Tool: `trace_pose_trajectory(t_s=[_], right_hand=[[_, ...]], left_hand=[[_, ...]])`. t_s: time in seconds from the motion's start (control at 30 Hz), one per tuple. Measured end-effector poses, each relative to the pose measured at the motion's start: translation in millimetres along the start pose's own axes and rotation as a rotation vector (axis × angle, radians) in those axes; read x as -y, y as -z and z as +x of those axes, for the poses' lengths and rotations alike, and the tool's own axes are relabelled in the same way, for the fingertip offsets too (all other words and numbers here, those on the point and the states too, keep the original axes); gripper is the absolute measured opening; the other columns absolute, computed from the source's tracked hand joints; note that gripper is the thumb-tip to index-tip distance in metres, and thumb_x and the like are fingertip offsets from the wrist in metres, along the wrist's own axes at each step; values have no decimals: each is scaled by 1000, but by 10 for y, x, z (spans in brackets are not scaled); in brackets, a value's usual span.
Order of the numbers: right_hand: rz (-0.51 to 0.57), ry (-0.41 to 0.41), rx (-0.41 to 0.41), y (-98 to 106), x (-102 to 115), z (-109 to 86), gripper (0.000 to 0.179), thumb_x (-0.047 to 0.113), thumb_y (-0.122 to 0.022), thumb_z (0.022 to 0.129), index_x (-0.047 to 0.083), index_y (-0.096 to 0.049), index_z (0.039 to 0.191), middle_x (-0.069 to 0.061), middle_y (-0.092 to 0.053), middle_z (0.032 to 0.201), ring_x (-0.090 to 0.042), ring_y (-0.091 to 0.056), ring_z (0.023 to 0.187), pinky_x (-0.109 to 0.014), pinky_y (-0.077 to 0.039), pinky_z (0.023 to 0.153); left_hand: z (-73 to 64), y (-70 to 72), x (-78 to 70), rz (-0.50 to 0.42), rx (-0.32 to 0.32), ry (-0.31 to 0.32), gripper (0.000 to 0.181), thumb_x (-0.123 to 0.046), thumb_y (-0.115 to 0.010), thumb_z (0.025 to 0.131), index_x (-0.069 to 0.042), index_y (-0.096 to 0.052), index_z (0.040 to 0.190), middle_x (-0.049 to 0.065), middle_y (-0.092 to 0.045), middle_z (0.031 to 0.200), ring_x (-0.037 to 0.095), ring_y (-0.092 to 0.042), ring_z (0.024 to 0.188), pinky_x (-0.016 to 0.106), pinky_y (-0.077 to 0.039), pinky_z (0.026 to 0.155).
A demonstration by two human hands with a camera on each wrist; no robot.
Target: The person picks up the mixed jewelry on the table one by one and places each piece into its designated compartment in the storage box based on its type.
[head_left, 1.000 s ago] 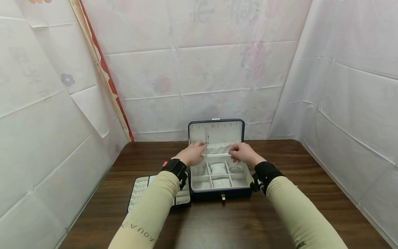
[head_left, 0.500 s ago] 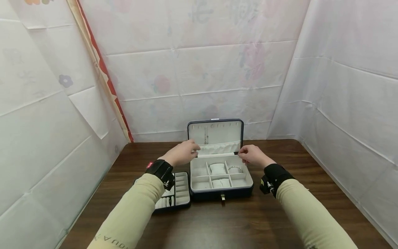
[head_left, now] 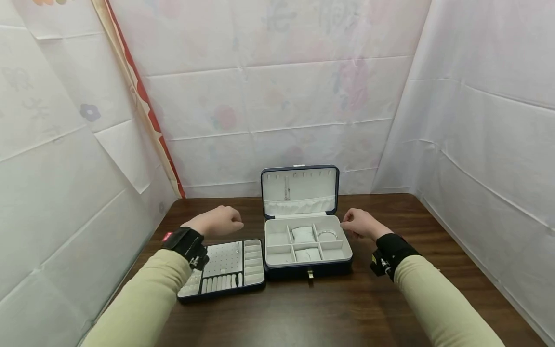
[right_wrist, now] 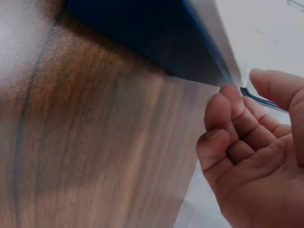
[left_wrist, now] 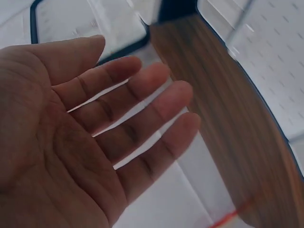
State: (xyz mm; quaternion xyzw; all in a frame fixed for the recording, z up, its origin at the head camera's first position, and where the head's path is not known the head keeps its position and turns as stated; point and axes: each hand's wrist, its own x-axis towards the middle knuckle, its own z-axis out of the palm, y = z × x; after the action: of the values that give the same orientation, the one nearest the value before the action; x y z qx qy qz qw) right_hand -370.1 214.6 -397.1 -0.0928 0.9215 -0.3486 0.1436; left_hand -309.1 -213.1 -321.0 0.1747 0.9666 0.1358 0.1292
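Note:
A dark blue jewelry box [head_left: 308, 264] stands with its lid [head_left: 318, 185] raised. White cushions [head_left: 302, 234] sit in two of its compartments, and a bracelet [head_left: 328, 233] lies in the back right one. A thin chain [head_left: 286, 189] hangs inside the lid. My left hand [head_left: 217, 220] hovers behind the jewelry tray [head_left: 224, 258]; in the left wrist view its fingers are slightly bent and hold nothing. Beside the box's back right corner is my right hand [head_left: 363, 223], fingers loosely curled, nothing held. Whether it touches the box I cannot tell.
The tray lies against the box's left side, with ring rolls, a pegboard-like panel and small slots. Both rest on a brown wooden table [head_left: 312, 318]. White sheets [head_left: 277, 96] enclose the table at the back and sides.
My left hand has moved left, away from the lid to behind the tray, uncovering more of it. My right hand has moved from above the box to outside its right side.

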Motion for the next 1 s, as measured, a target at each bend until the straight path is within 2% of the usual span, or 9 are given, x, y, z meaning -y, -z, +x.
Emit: trace_pose_trajectory(t_s=[0.23,0.37,0.47,0.53,0.73,0.87,1.0], right_hand=[[16,-14,57,-41,-60,-53,22,23,-62,101,1,-59,106,-7,-59,68,-20,-59,59,-33,-49,56],[41,-2,76,-56,-80,-84,22,23,-61,102,1,-61,106,-7,-60,69,-19,-59,59,-32,-49,57],[53,2,80,-62,-97,-101,22,23,-60,102,1,-61,106,-7,-60,70,-18,-58,59,-31,-48,56],[55,7,82,-66,-105,-108,22,23,-60,103,1,-61,105,-6,-60,69,-17,-58,59,-31,-47,55],[57,15,87,-72,-118,-107,22,22,-59,103,0,-61,105,-5,-59,67,-18,-58,58,-34,-51,57],[56,13,86,-75,-115,-107,22,22,-59,103,0,-60,105,-5,-60,68,-18,-58,59,-34,-50,58],[54,8,84,-79,-111,-107,22,22,-59,103,0,-61,106,-6,-60,70,-18,-58,59,-33,-49,58]], left_hand=[[-282,-48,385,-42,13,130,24,-26,-60,102,-4,-68,109,6,-67,93,19,-59,79,39,-50,70],[-414,-109,583,-164,49,215,21,-23,-59,101,-3,-64,105,8,-63,80,17,-50,62,33,-43,55],[-499,-150,703,-270,93,279,21,-19,-59,102,0,-62,107,8,-59,76,15,-45,56,29,-39,51],[-544,-172,776,-314,117,316,21,-17,-59,102,3,-62,108,8,-58,75,15,-46,57,30,-42,52],[-609,-236,944,-252,145,351,19,-15,-61,98,2,-67,91,11,-65,74,22,-61,66,35,-54,60],[-641,-271,1002,-264,168,382,20,-11,-61,95,2,-66,80,14,-66,74,24,-64,65,32,-54,57],[-667,-299,1052,-261,198,424,22,-12,-62,93,2,-69,78,14,-69,73,22,-66,61,29,-52,56]])
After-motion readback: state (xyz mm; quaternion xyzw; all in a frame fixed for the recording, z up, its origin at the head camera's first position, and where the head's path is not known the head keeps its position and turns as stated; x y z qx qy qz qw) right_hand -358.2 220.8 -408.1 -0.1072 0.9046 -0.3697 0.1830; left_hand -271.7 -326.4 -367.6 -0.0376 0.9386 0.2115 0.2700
